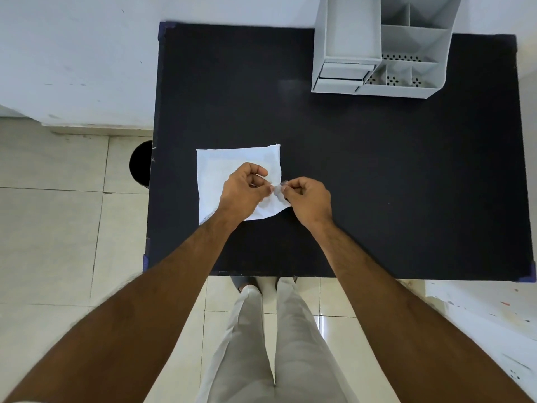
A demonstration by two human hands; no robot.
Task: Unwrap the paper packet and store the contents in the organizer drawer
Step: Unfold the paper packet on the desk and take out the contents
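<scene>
I look down from the head camera on a black table point(377, 170). A white sheet of paper point(220, 170) lies open and flat on it, in the near left part of the table. My left hand point(241, 190) is curled above the sheet, thumb and fingers pinched together. My right hand point(309, 200) is at the right edge of the sheet, also pinched. Between the two pinches I hold a small, pale, half-clear thing point(278, 188); it is too small for me to say what it is. The near right corner of the paper is lifted a little under my hands. The grey organizer point(377, 45) stands at the far right of the table, well apart from the paper. Its two small drawers point(343, 75) are at its front left, and both look closed.
</scene>
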